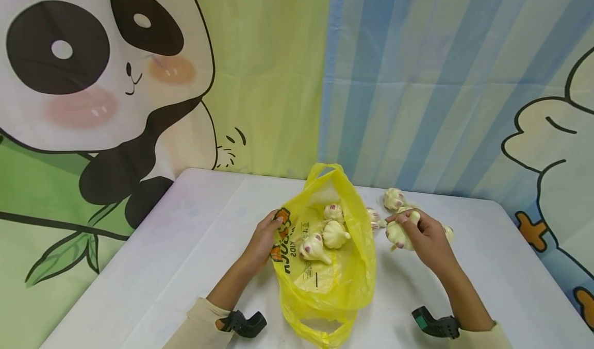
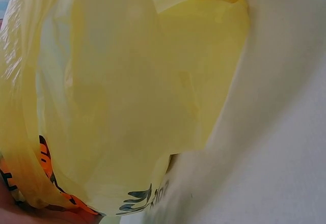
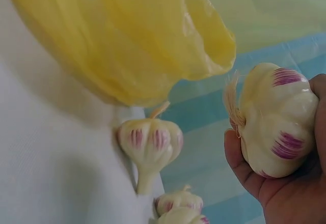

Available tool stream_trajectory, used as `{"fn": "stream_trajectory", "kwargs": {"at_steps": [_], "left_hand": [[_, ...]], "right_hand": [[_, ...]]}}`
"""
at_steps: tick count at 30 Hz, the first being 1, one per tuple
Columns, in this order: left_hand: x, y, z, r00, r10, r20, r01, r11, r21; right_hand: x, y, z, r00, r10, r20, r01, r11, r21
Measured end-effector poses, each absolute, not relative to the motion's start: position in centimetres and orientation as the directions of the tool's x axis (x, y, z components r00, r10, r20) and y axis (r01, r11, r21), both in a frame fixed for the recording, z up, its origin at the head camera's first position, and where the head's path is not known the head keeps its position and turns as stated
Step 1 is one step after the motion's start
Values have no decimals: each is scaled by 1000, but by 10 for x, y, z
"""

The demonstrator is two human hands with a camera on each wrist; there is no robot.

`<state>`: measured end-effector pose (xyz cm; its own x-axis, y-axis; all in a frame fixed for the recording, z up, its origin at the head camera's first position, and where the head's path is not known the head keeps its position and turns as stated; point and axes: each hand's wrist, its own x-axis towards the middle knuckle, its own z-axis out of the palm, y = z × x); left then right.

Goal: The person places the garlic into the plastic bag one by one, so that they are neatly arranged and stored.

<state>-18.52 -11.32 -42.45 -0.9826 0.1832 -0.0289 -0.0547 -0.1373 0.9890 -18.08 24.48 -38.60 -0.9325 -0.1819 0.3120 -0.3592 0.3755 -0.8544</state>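
Observation:
A yellow plastic bag (image 1: 362, 266) lies with its mouth spread on the table, several garlic bulbs (image 1: 335, 234) inside it. My left hand (image 1: 264, 238) grips the bag's left edge by the printed part; in the left wrist view the yellow film (image 2: 127, 91) hides most of that hand. To the right of the bag, my right hand (image 1: 429, 238) holds a garlic bulb (image 3: 280, 122) with purple streaks and stringy roots, raised above the table. Just beyond that hand are more garlic bulbs (image 1: 394, 199), partly covered by it. One loose bulb (image 3: 150, 142) stands close beside the bag.
The white table (image 1: 195, 220) runs back to a cloth backdrop (image 1: 269, 81) with a panda and stripes. Each wrist wears a black strapped device, the left one (image 1: 246, 324) and the right one (image 1: 433, 322), low over the table.

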Motion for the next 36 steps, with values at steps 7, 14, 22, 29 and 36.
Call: {"fn": "stream_trajectory", "kwargs": {"at_steps": [7, 14, 22, 29, 36], "left_hand": [[-187, -114, -426, -981, 192, -35, -62, -139, 988], [-186, -114, -425, -982, 188, -34, -59, -131, 990], [-186, -113, -425, -982, 183, -41, -67, -134, 989], [-187, -113, -425, -981, 192, -41, -70, -145, 987], [-186, -113, -424, -981, 190, -42, -69, -138, 988]], "right_hand": [[-182, 233, -374, -907, -202, 369, -418, 332, -846], [-184, 220, -364, -886, -222, 408, -458, 273, -846], [-190, 205, -356, -879, -236, 414, -463, 215, -860], [-195, 190, -354, -881, -233, 411, -454, 176, -873], [-199, 171, -350, -881, -285, 378, -445, 225, -867]]}}
